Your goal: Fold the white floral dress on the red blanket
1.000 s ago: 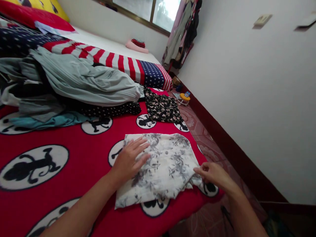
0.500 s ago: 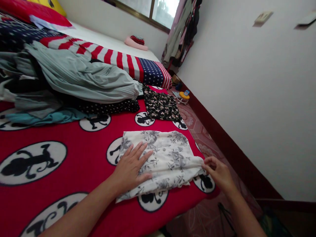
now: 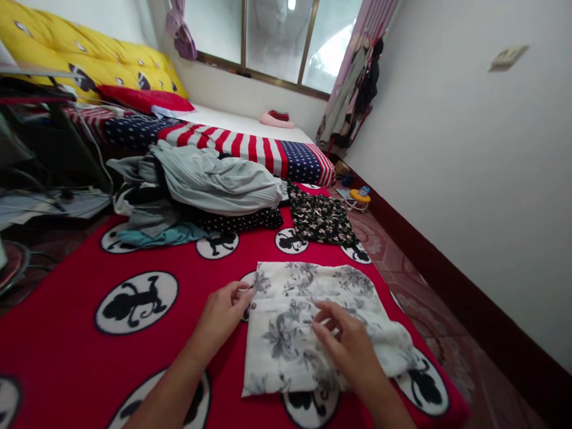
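Observation:
A white shirt [image 3: 286, 351] with grey flowers lies folded on the red blanket [image 3: 201, 357], a small button showing near its left edge. My left hand [image 3: 226, 313] is at that left edge, its thumb and index finger closed together on the cloth. Over the middle of the shirt is my right hand [image 3: 348, 339], its fingers bent and apart, with nothing seen between them. The shirt's right end is loosely bunched near the blanket's edge.
Beyond the shirt lies a black floral garment [image 3: 319, 217]. A heap of clothes [image 3: 218, 179] sits to its left. Behind stands a bed with a flag-patterned cover [image 3: 250, 152]. A wall [image 3: 469, 179] and a small yellow stool [image 3: 360, 195] are on the right.
My left hand has gone from lying flat on the shirt to its left edge. My right hand has left the right end and moved over the middle. The view has tilted up and left.

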The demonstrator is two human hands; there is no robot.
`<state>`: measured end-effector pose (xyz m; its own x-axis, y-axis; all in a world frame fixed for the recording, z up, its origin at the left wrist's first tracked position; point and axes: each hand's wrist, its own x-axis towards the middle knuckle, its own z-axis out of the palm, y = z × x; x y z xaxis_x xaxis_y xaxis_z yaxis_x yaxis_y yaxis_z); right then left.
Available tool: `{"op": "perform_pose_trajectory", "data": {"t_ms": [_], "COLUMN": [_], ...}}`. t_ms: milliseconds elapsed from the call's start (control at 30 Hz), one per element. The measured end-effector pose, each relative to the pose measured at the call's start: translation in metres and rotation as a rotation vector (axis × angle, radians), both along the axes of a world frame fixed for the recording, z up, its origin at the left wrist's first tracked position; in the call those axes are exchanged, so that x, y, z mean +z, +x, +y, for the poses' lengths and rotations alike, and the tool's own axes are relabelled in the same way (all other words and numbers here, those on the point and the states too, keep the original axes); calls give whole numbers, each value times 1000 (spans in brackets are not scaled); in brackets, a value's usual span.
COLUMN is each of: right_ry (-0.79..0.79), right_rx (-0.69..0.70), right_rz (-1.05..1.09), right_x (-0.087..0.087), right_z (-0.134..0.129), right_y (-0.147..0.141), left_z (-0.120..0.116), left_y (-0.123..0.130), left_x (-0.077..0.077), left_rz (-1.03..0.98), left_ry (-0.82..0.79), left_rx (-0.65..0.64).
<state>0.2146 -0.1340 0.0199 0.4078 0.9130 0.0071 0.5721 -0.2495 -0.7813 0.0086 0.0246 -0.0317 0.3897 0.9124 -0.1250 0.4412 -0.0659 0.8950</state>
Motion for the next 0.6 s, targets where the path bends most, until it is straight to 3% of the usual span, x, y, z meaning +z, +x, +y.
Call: {"op": "perform_pose_trajectory", "data": {"t_ms": [100,200,333,467,533,600], "right_ry": [-95,-161,-126,40,104,134], "right_rx": [86,44,-83,-146,-138,-191], "right_rz": [30,-35,-69,182,326,409], "right_x": [-3,-1,-8,-31,-39,-36], "right_z": [24,37,43,41,35,24], "right_y": [-31,-42,-39,-28,-20,-9], "left_z": [-13,-31,-50,-57,-57,-50], "left_y": [8,21,41,58,60,58], "left_x": [-4,-6,-20,-28,-20,-7], "left_rz": [-308,-590,-767,-770,-731,-668], "left_ry": [-214,-334,-513,-682,-615,-436], "left_rx": [-106,-280,-447,-360,-298,-227]}}
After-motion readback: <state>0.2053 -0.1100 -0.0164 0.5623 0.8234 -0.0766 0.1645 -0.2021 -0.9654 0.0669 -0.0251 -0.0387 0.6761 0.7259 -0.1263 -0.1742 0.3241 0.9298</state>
